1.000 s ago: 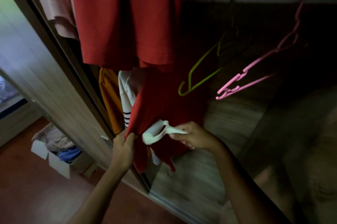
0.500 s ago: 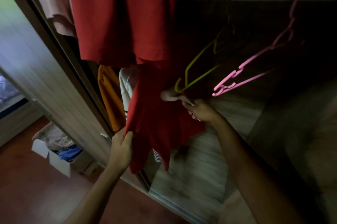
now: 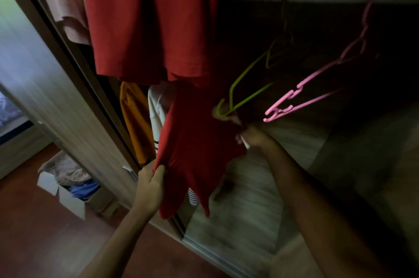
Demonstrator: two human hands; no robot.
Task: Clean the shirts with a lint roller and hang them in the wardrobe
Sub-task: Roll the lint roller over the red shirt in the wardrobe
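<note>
Since a second ago my right hand (image 3: pixel 251 136) has run the lint roller (image 3: pixel 229 117) up from the hem toward the hangers. Nearest me, my left hand (image 3: pixel 150 184) pinches the hem of the red shirt (image 3: pixel 195 141), drawing the soft knit taut by the left door edge of the wardrobe (image 3: pixel 249 205). My right hand curls round the roller's white plastic handle; its head is a blur. I judge I'm mid-cleaning, so next comes another stroke with the tension kept. Beyond hang a thin green hanger (image 3: pixel 244 87) and a pink hanger (image 3: pixel 301 96).
</note>
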